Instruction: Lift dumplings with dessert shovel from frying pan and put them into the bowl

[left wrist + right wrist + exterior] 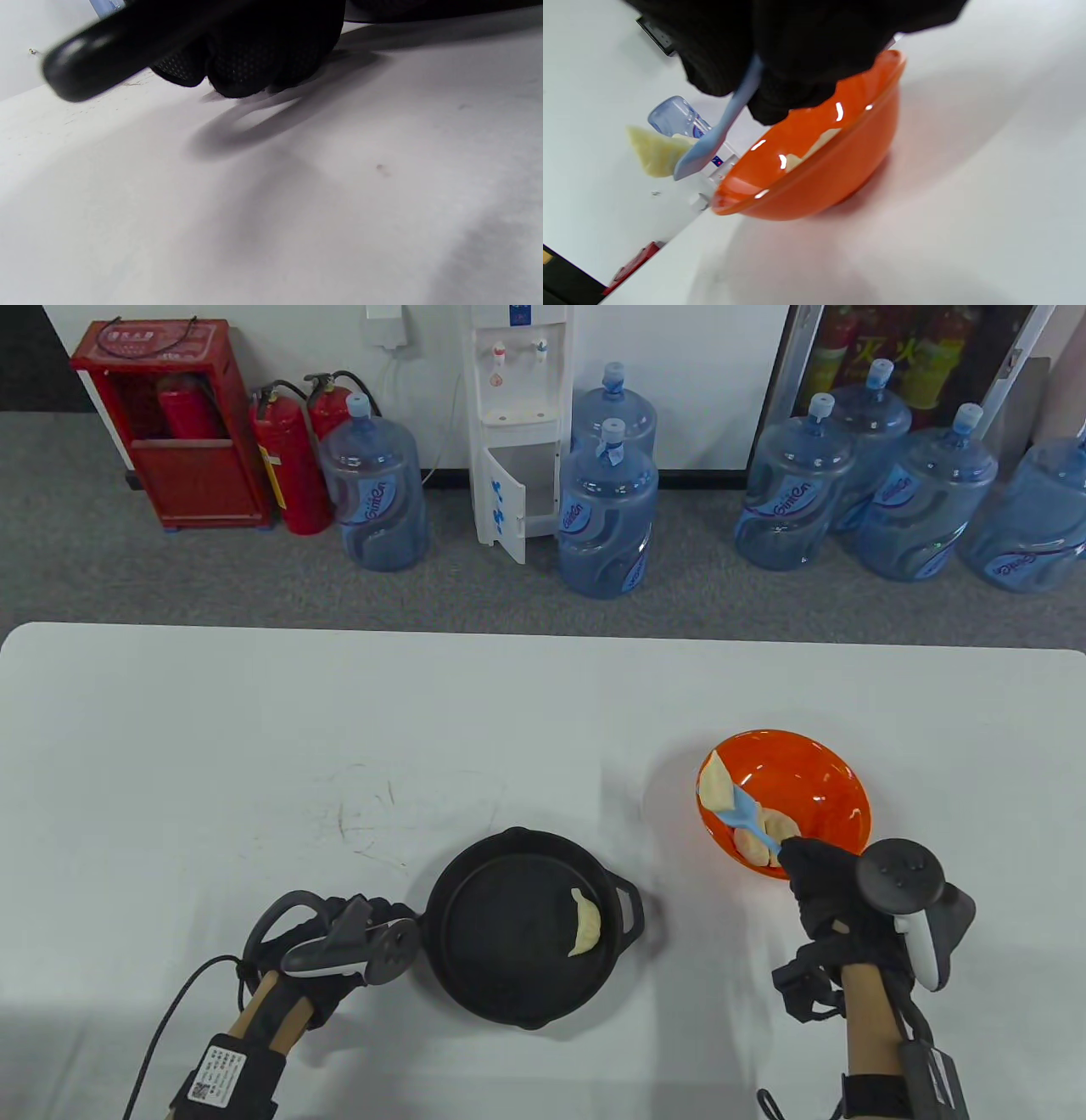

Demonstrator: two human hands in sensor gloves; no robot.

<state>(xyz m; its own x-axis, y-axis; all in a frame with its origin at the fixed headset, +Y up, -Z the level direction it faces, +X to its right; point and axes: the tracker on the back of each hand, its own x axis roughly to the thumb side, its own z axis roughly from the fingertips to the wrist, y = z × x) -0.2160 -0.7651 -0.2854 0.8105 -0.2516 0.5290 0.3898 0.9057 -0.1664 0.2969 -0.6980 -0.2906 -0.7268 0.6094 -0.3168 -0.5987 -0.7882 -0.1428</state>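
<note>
Left hand: we see our gloved left hand (339,937) low at the near left of the table (254,729), its fingers curled round the frying pan's long handle (127,40); the left wrist view shows the fingers (254,59) wrapped behind the black bar.
Right hand: our right hand (836,891) is at the near right, by the near rim of the bowl, fingers pinched on the handle of the blue dessert shovel (747,819).
Frying pan: the black cast-iron frying pan (475,950) sits flat on the table between our hands, small loop handle toward the bowl.
Dumpling in pan: one dumpling (585,925) lies in the pan's right part, near the wall.
Dessert shovel: the blade reaches up and left from our fingers over the bowl's left side, carrying a dumpling (717,789); in the right wrist view that dumpling (653,150) sits on the blade tip (700,154), at about rim height.
Bowl: the orange bowl (823,780) stands right of the pan and apart from it.
Dumplings in bowl: pale dumplings (759,831) lie at the bowl's near side, partly behind the shovel; we cannot count them.
Beyond the table: blue water jugs (607,517), a white water dispenser (517,424) and red fire extinguishers (288,466) stand on the grey floor by the wall.
</note>
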